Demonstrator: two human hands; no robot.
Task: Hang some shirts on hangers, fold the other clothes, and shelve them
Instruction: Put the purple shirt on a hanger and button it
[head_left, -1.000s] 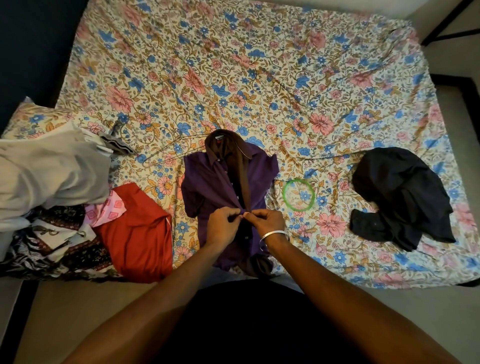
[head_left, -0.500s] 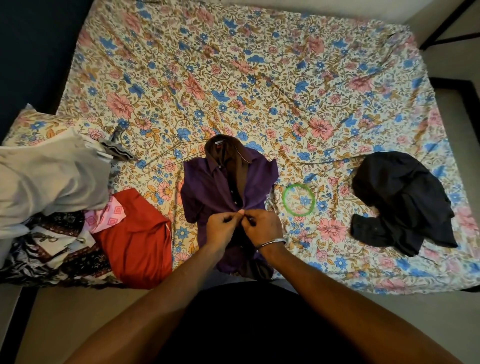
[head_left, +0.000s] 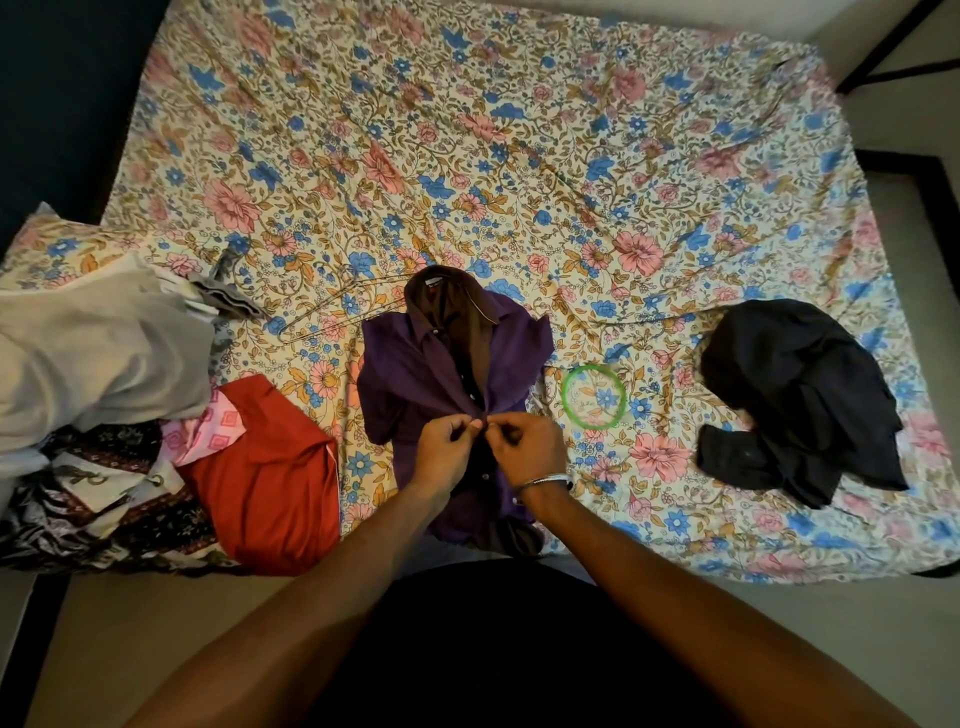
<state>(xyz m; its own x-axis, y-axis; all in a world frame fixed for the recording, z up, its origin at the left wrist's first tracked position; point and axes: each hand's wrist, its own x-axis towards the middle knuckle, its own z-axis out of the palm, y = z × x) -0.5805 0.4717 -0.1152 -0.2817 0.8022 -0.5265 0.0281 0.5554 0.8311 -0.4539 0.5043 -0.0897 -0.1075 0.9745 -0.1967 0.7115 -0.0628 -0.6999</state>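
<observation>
Centre of the frame, low on the bed (head_left: 519, 156): the purple shirt (head_left: 415, 374) lies flat, a brown one tucked inside it. Both hands meet at the placket, the left hand (head_left: 447, 452) pinching one edge, the right hand (head_left: 524, 449) pinching the other, fingertips nearly touching. It looks like buttoning. Best done by holding the hole taut, tipping the button through edgewise, and lining up the plackets so nothing skews. A wire hanger (head_left: 332, 312) waits at the shirt's upper left.
</observation>
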